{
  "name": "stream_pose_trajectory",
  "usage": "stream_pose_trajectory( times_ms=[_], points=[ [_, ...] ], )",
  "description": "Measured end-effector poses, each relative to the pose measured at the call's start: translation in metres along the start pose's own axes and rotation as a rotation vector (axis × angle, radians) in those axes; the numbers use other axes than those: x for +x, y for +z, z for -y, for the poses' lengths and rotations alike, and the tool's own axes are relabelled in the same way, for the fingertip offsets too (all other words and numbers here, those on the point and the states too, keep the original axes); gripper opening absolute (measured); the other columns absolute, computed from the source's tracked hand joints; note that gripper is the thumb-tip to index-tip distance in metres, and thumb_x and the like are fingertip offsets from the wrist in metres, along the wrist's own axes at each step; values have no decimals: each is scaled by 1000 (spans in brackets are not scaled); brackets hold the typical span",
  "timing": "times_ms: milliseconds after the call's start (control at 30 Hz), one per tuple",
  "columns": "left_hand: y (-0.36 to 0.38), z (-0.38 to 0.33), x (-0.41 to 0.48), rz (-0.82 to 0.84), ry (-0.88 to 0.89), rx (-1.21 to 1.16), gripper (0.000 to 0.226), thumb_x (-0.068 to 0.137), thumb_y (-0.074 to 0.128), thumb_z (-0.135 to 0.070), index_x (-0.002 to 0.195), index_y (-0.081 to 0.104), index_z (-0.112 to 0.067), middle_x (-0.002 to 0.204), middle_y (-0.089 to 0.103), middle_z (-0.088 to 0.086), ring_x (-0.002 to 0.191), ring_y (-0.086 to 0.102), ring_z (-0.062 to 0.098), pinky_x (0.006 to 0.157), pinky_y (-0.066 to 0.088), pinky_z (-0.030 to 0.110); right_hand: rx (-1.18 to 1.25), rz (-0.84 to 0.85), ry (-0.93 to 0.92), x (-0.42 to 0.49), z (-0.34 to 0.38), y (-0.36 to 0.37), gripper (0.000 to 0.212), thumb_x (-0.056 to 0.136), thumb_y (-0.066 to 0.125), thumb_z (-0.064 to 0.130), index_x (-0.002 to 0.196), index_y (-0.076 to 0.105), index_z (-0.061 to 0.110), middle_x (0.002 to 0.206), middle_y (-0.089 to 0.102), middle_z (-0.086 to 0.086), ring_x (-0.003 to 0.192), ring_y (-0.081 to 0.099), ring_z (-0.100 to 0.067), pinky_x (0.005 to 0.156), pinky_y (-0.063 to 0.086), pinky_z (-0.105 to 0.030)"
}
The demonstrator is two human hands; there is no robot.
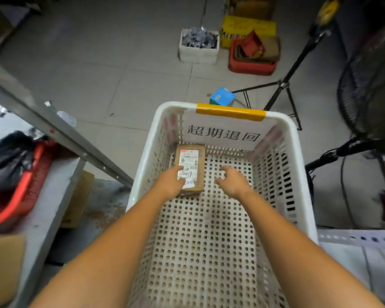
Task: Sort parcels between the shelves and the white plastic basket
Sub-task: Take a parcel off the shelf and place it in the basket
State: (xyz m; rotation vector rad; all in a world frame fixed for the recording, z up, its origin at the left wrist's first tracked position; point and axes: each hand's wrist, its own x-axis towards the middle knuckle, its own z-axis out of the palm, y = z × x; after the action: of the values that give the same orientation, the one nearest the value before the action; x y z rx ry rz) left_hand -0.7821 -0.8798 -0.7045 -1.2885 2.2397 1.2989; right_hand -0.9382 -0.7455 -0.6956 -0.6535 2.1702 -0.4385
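As both arms are stretched down into the white plastic basket (pixel 301 174), a single cardboard parcel (pixel 190 156) is seen lying flat on its perforated floor. It sits in the far-left corner, label upward, close against the end wall beneath the paper sign (pixel 226 134) held on with yellow tape (pixel 230 112).

The left hand (pixel 170 182) is laid on the near-left part of the parcel, with forefinger and thumb spread across the label. Whether a true grip has been closed cannot be told. The right hand (pixel 231 182) holds nothing; its fingers are loosely curled and parted, and it hovers over the bare basket floor just beside the parcel's right edge.

The step in hand is judged to be the handling of this one parcel at the basket — a pick-up for the shelves seems likely, though a setting-down cannot be ruled out. If it is to be lifted, the right hand would need to be brought against the right edge so that the box is clasped from both sides. The parcel would then be raised clear of the tall slotted walls and carried left towards the metal shelf (pixel 53 207) — kept level, so that the label can be read.
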Motion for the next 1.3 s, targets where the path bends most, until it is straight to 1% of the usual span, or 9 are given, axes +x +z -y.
stream_pose_trajectory(
  times_ms=[133,233,467,667,767,900,1000,1067,1300],
  points=[
    [-53,-52,-56,20,140,153,47,97,52,-25,143,44,-27,141,52,8,118,56,27,97,48,37,-71,-66,34,-82,30,-60,57,101,51,31,152,30,17,151,43,-10,120,57,-28,98,49,-43],
    [-91,-91,-99,1,262,253,42,97,50,-26,139,48,-27,136,56,6,114,58,27,92,50,37,-71,-142,54,-150,48,-92,56,100,52,34,151,33,19,149,45,-9,117,58,-27,94,49,-41],
    [-138,-161,-217,68,474,476,46,95,50,-30,140,47,-23,139,55,6,123,55,25,100,48,44,-101,-366,122,-315,71,-139,45,95,53,39,135,51,17,127,61,-10,101,61,-30,75,48,-35],
    [-144,-207,-319,34,644,586,44,95,51,-31,138,49,-23,134,58,5,111,59,22,86,51,34,-28,-539,148,-442,74,-161,51,94,53,39,140,46,16,133,58,-11,116,57,-30,91,49,-41],
    [-135,-226,-367,6,712,629,43,97,49,-33,139,47,-26,129,60,5,107,60,23,79,49,34,-46,-624,134,-505,57,-157,48,94,53,36,136,50,15,131,59,-12,114,57,-29,88,48,-37],
    [-97,-251,-435,2,800,683,42,97,48,-36,139,46,-30,125,62,2,106,61,23,83,54,38,-12,-674,175,-599,8,-142,47,94,52,37,136,51,16,133,57,-10,114,57,-29,93,49,-41],
    [-41,-275,-493,78,901,762,42,97,46,-35,138,46,-31,111,63,2,80,61,17,65,52,31,13,-711,257,-680,-49,-129,49,95,47,39,141,46,19,135,56,-7,116,57,-29,91,47,-39],
    [5,-292,-535,126,987,782,42,97,45,-36,139,46,-32,118,63,2,71,58,13,61,50,29,25,-760,358,-739,-93,-122,49,97,47,37,142,46,20,135,58,-6,113,58,-28,88,48,-36],
    [188,-378,-692,415,1418,828,43,95,53,-38,137,49,-27,125,62,4,108,60,25,90,51,38,162,-1025,822,-959,-216,-88,45,90,56,42,131,56,22,122,64,-6,110,61,-29,87,50,-35]
  ],
)
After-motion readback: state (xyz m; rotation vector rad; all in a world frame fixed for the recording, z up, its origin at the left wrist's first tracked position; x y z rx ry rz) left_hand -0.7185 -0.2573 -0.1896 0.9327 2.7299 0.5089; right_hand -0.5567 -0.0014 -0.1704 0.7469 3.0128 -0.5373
